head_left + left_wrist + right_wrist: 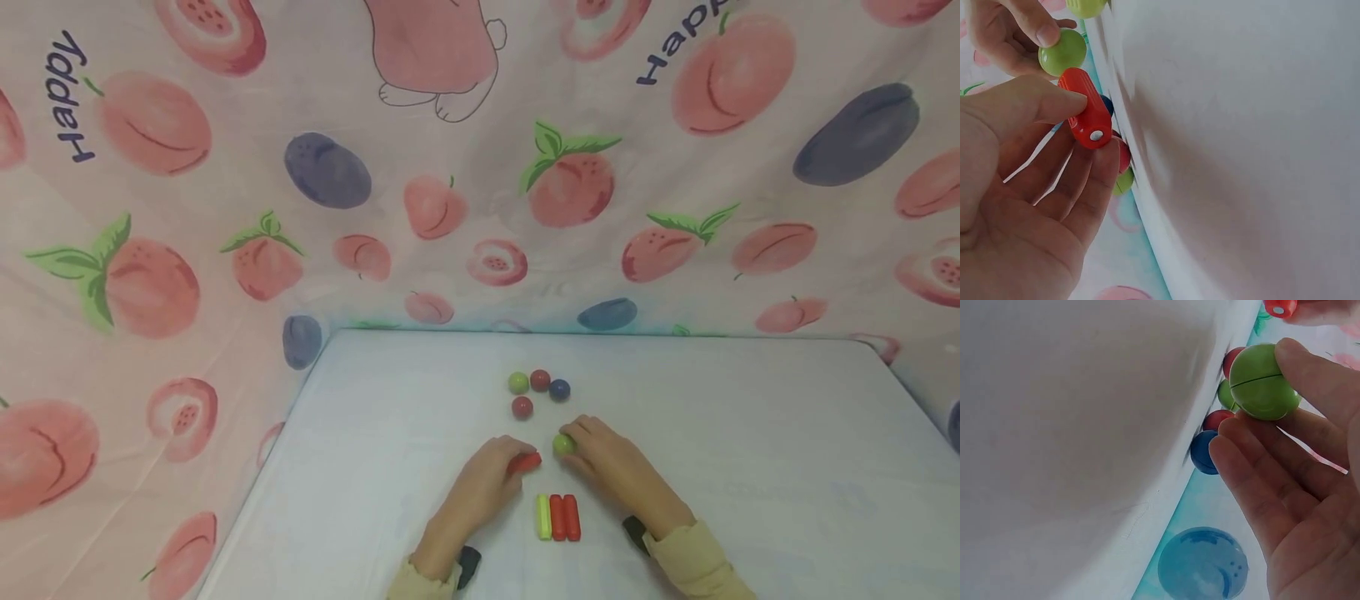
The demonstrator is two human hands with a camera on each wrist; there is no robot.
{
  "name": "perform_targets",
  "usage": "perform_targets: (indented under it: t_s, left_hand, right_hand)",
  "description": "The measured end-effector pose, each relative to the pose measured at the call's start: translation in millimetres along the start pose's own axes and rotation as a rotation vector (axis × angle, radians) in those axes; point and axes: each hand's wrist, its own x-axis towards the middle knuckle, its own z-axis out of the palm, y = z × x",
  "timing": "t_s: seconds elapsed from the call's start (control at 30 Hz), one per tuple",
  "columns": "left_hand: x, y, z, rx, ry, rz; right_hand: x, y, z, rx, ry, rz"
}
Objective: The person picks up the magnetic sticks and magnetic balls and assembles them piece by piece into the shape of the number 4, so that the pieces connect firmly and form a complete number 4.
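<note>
Between thumb and fingers my left hand (483, 479) pinches a red rod (1088, 109) with rounded edges and a small pale metallic disc in its end. My right hand (603, 454) pinches a green ball (1264, 381) that has a thin seam around its middle. In the head view the red rod and the green ball are close together but apart. Just in front of the hands, a yellow-green rod (543, 517) and two red rods (557, 517) lie side by side on the white table (750, 417).
Beyond the hands sits a loose group of balls: a green ball (518, 382), a red ball (540, 380), a blue ball (559, 389) and a nearer red ball (522, 407). A fruit-print cloth (465, 175) hangs behind the table and along its left side.
</note>
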Motion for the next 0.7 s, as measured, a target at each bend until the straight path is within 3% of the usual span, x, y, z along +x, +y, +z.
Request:
perform_targets:
  t_s: [0.47,0.7]
  left_hand:
    - [7.6,1.9,3.8,-0.033,-0.007,0.064]
    - [8.0,2.7,4.5,-0.021,-0.016,0.072]
  right_hand:
    - [-4.6,1.6,3.8,0.028,0.016,-0.095]
    - [-4.0,2.6,6.5,0.025,0.01,-0.064]
